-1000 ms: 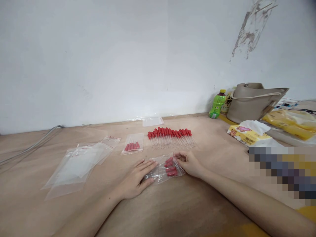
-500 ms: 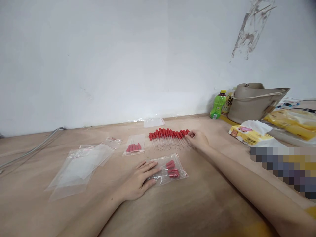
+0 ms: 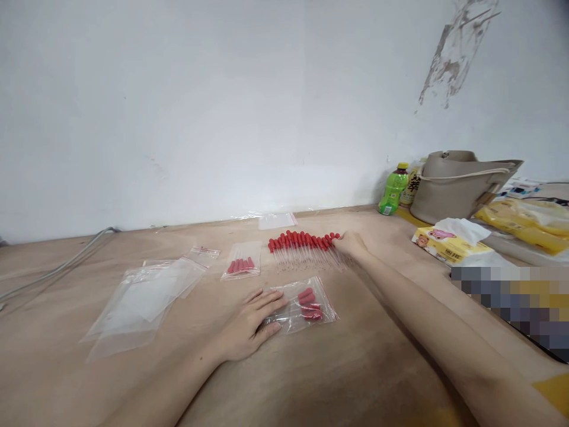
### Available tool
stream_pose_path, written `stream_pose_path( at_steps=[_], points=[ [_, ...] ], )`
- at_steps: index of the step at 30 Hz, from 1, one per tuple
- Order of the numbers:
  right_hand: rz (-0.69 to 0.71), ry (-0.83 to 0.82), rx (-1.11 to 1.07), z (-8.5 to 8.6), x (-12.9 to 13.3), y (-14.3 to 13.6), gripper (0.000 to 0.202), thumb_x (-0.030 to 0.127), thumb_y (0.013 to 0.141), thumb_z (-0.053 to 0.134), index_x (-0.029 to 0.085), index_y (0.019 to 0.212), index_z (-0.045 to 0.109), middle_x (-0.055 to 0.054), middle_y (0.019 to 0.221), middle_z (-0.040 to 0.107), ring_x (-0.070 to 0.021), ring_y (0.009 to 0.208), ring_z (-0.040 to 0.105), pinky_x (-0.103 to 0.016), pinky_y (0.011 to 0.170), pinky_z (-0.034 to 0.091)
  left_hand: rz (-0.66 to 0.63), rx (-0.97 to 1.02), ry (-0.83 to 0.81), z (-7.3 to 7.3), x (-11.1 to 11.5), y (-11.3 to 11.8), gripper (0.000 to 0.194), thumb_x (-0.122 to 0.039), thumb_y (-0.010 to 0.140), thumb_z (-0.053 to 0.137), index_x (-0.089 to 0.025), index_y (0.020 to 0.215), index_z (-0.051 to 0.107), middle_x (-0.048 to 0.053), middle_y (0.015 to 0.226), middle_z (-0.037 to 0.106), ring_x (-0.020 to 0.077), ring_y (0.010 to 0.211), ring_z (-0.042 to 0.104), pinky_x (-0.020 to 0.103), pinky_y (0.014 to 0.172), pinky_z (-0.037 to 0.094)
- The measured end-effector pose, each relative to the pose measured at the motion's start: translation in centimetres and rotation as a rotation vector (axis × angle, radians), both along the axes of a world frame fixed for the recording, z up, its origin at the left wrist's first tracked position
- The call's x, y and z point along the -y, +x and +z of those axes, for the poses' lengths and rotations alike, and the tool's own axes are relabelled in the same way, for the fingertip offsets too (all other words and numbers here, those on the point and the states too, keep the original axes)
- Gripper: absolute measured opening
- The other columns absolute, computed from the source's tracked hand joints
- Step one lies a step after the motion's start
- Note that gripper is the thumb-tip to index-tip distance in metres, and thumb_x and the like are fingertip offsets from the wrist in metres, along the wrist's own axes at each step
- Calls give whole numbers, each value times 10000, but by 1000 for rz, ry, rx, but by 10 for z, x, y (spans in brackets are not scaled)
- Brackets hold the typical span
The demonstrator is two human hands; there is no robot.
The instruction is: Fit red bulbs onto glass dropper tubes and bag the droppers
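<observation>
My left hand lies flat with spread fingers, its fingertips on the left end of a clear bag that holds several red-handled pieces. Beyond it, a row of red-handled tools with thin clear shafts lies on the brown table. My right hand is at the right end of that row, fingers drawn together beside the last red handle; what they pinch, if anything, is hidden. Left of the row, another clear bag contains several red-handled pieces.
Flat clear bags overlap at the left, near a grey cable. One more bag lies by the wall. At the right are a green bottle, a beige bag, a tissue pack and yellow packaging.
My right hand has shifted slightly and turned at the right end of the row, with its forearm further right. My left hand stays on the bag.
</observation>
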State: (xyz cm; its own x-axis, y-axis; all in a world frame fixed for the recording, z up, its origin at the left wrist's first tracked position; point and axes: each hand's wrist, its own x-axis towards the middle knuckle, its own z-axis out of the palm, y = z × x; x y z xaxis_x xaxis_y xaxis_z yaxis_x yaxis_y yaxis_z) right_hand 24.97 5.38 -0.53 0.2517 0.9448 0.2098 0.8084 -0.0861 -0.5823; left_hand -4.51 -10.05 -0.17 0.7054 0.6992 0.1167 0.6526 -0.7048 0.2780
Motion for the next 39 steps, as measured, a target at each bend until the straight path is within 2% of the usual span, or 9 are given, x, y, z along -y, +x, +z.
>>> stream_pose_path(
  at_steps=[4, 7, 9, 12, 15, 20, 24, 34, 39],
  points=[
    [99, 37, -242, 9, 10, -3, 302, 399, 695, 499, 139, 553, 559, -11, 456, 483, -105, 427, 460, -216, 423, 320, 3, 10, -2, -1, -1, -1, 446, -376, 886, 340, -267, 1314, 288, 24, 1359, 338, 188, 1249, 283, 423, 1043, 201],
    [215, 81, -411, 11, 34, -7, 378, 487, 751, 401, 146, 684, 552, 8, 514, 506, -75, 418, 430, -199, 421, 337, 5, 3, -4, -2, -2, -1, 446, -386, 886, 335, -271, 1314, 291, 22, 1359, 337, 188, 1251, 280, 422, 1040, 211],
    [276, 115, -528, 7, 54, -9, 397, 528, 742, 397, 152, 790, 517, 22, 554, 509, -62, 408, 414, -194, 412, 340, 9, -6, -7, -1, -2, -1, 442, -388, 886, 332, -274, 1312, 296, 18, 1360, 335, 182, 1254, 274, 417, 1041, 211],
    [382, 226, -857, -6, 79, -9, 509, 477, 656, 571, 184, 1026, 381, 71, 600, 474, -59, 415, 430, -187, 405, 350, 9, -8, -12, -1, -2, -1, 436, -387, 886, 333, -276, 1307, 307, 14, 1356, 343, 178, 1254, 276, 415, 1043, 209],
    [360, 254, -948, -19, 92, -10, 598, 426, 662, 593, 213, 1121, 274, 90, 602, 453, -74, 438, 470, -192, 416, 377, 2, 2, -9, -1, -3, -1, 431, -385, 884, 340, -278, 1301, 317, 14, 1354, 347, 184, 1249, 286, 419, 1041, 208],
    [285, 231, -1083, -27, 98, -22, 521, 421, 623, 621, 226, 991, 308, 77, 639, 489, -96, 501, 546, -242, 505, 464, -6, 5, 4, -3, -3, -2, 436, -385, 887, 334, -279, 1308, 301, 16, 1355, 346, 188, 1246, 291, 424, 1038, 208],
    [311, 144, -1218, -27, 104, -33, 503, 422, 595, 649, 238, 907, 299, 65, 669, 517, -129, 577, 600, -292, 582, 500, -6, -12, 8, -3, -3, -2, 444, -384, 890, 326, -280, 1318, 276, 17, 1364, 328, 181, 1254, 275, 426, 1041, 199],
    [384, 102, -1242, -32, 111, -31, 508, 425, 599, 666, 240, 896, 297, 53, 685, 551, -138, 607, 610, -302, 607, 493, 0, -12, 10, -4, -2, -1, 461, -378, 889, 328, -273, 1330, 246, 15, 1367, 323, 184, 1252, 278, 427, 1041, 205],
    [409, -80, -1257, -29, 108, -23, 408, 392, 598, 675, 210, 807, 375, 33, 700, 564, -115, 622, 600, -276, 632, 475, 34, -7, 11, -6, -1, -2, 507, -395, 883, 334, -252, 1348, 193, 22, 1377, 301, 198, 1252, 277, 420, 1034, 229]
  ],
)
